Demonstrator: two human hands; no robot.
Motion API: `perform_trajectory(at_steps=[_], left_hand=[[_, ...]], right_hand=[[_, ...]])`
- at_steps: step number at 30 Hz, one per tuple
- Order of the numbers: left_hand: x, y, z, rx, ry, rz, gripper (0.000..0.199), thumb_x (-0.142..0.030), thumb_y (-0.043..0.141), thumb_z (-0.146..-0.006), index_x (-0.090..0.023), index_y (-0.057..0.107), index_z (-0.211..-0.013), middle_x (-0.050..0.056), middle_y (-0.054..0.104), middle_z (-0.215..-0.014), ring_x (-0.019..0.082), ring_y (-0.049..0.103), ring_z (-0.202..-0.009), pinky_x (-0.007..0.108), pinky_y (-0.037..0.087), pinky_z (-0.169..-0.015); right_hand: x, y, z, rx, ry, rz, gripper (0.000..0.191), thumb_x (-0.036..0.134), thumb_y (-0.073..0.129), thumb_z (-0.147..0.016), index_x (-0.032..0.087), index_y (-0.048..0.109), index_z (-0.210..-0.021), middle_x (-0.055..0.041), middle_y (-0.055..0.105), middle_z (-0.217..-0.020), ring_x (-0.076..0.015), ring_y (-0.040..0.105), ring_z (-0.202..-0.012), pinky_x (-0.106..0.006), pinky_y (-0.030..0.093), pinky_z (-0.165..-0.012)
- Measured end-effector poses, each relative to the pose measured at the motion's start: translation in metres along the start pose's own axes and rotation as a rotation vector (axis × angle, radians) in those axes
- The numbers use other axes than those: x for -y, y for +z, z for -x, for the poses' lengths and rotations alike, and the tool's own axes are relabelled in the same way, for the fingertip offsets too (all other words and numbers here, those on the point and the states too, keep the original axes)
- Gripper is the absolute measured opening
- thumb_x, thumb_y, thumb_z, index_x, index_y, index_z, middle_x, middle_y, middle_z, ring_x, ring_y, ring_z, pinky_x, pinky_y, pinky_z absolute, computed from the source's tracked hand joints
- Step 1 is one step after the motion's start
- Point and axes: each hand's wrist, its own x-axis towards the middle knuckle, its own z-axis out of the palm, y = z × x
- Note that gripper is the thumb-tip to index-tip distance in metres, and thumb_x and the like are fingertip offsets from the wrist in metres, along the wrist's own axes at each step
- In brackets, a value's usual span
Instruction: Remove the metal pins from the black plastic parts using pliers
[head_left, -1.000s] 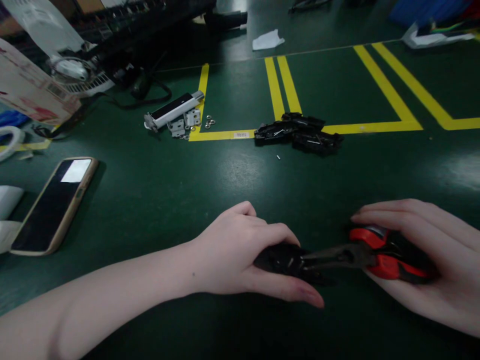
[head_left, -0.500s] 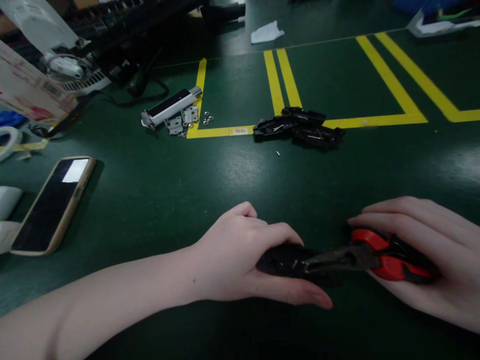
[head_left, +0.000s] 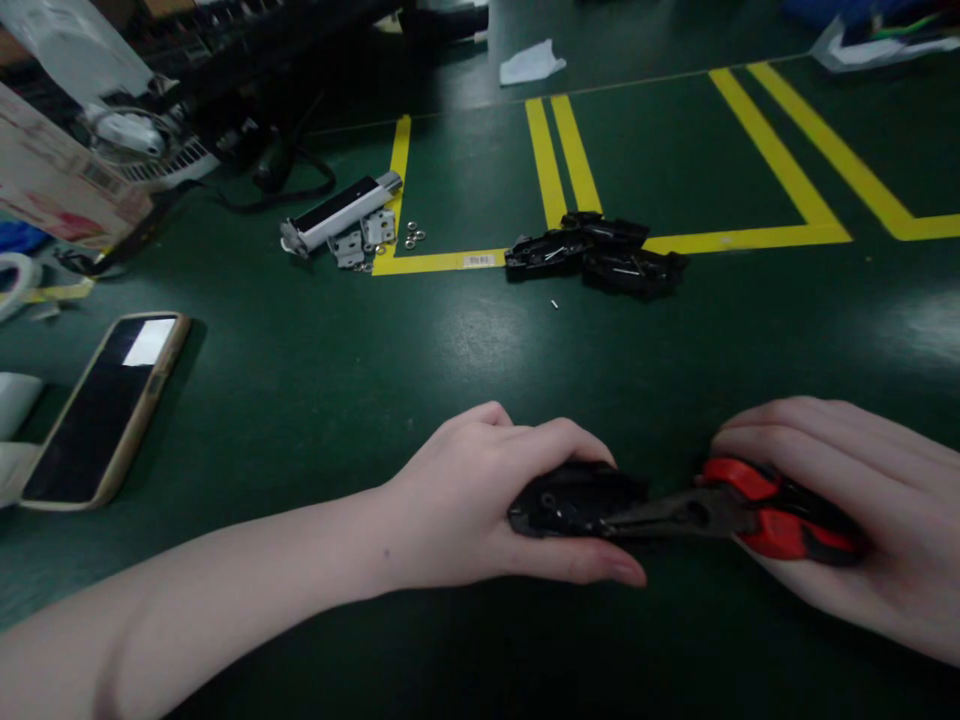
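My left hand grips a black plastic part between thumb and fingers, low in the middle of the view. My right hand is closed around the red and black handles of a pair of pliers. The pliers' narrow jaws point left and reach onto the black part; what lies between their tips is too dark to make out. Farther back, several similar black plastic parts lie in a heap across a yellow tape line. A tiny metal pin lies just in front of them.
A phone lies at left beside a tape roll. Behind it are a white and black device, metal plates and small nuts. Yellow tape marks the green table. A white scrap lies at the back.
The black part has tilted in my left hand, so more of its upper side shows. The left thumb has drawn back slightly, and the pliers have shifted a little left.
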Motion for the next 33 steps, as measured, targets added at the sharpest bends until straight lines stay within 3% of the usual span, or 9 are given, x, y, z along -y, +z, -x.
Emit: perform_trajectory(at_steps=[6,11,19,25,33], left_hand=[[0.0007,-0.0023,0.0002,0.012,0.058,-0.005,0.042,-0.047,0.078,-0.091,-0.018,0.068,-0.120,0.001,0.080,-0.109,0.015,0.072,-0.085,0.028,0.050,-0.083],[0.0013,-0.0046,-0.0005,0.031,0.073,-0.002,0.051,-0.047,0.080,-0.089,-0.018,0.066,-0.128,0.004,0.080,-0.117,0.018,0.073,-0.091,0.030,0.052,-0.085],[0.0019,-0.0055,-0.0002,0.048,0.111,-0.028,0.045,-0.039,0.076,-0.094,-0.016,0.063,-0.130,0.004,0.078,-0.122,0.017,0.073,-0.099,0.027,0.051,-0.085],[0.0016,-0.0068,-0.0005,0.055,0.098,-0.065,0.045,-0.043,0.075,-0.095,-0.018,0.063,-0.130,0.004,0.078,-0.123,0.017,0.073,-0.097,0.028,0.051,-0.084],[0.0039,-0.0048,-0.0015,0.071,0.053,-0.038,0.042,-0.052,0.075,-0.092,-0.019,0.069,-0.117,0.001,0.081,-0.108,0.014,0.071,-0.079,0.029,0.050,-0.080]], right_hand=[[-0.0011,-0.0015,0.0033,0.007,0.026,-0.024,0.030,0.041,0.054,-0.091,0.028,0.061,-0.117,-0.0043,0.071,-0.100,-0.0264,0.070,-0.084,-0.042,0.058,-0.072],[-0.0044,-0.0023,0.0063,0.006,0.002,0.003,0.031,0.039,0.056,-0.091,0.025,0.061,-0.119,-0.0057,0.071,-0.102,-0.0261,0.071,-0.085,-0.042,0.059,-0.076],[-0.0025,-0.0047,0.0026,0.022,0.024,-0.013,0.027,0.042,0.055,-0.091,0.028,0.060,-0.114,-0.0037,0.071,-0.097,-0.0250,0.071,-0.082,-0.039,0.057,-0.066],[-0.0033,-0.0043,0.0024,0.028,0.035,-0.024,0.026,0.041,0.058,-0.088,0.028,0.062,-0.112,-0.0034,0.071,-0.097,-0.0249,0.071,-0.082,-0.038,0.056,-0.064],[-0.0026,-0.0057,0.0037,0.021,0.045,-0.034,0.028,0.039,0.057,-0.087,0.030,0.062,-0.113,-0.0034,0.072,-0.095,-0.0262,0.071,-0.081,-0.040,0.058,-0.071]])
